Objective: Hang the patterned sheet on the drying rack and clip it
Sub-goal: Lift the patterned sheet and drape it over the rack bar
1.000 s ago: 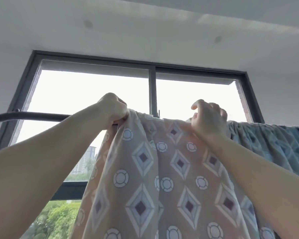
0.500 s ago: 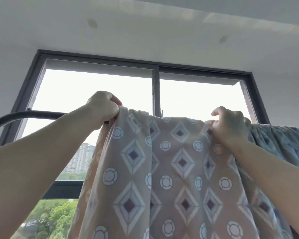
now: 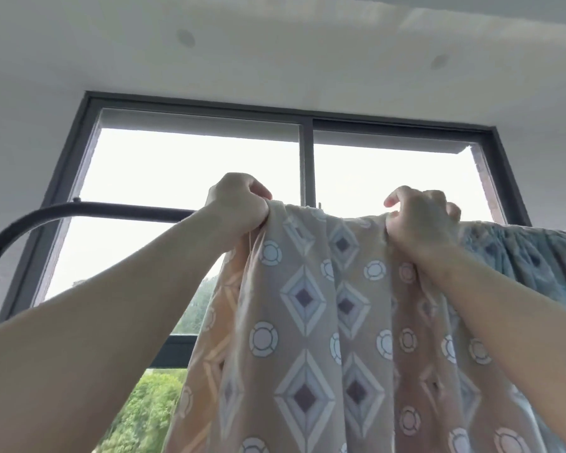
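Both your hands are raised to the dark rack bar (image 3: 118, 209), left hand (image 3: 237, 199) and right hand (image 3: 420, 215) each with fingers clamped on the top fold of the patterned sheet (image 3: 311, 322), which drapes over the bar just beside a blue-grey cloth (image 3: 530, 256) at your right.

A wide window (image 3: 190, 165) with a dark frame (image 3: 306, 158) fills the far wall, its glass bright with pale sky. Green trees (image 3: 144, 410) show through the lower pane. Above, a white ceiling (image 3: 275, 53) carries two small round fittings, and a blue-grey patterned cloth (image 3: 533, 256) hangs at the right edge.
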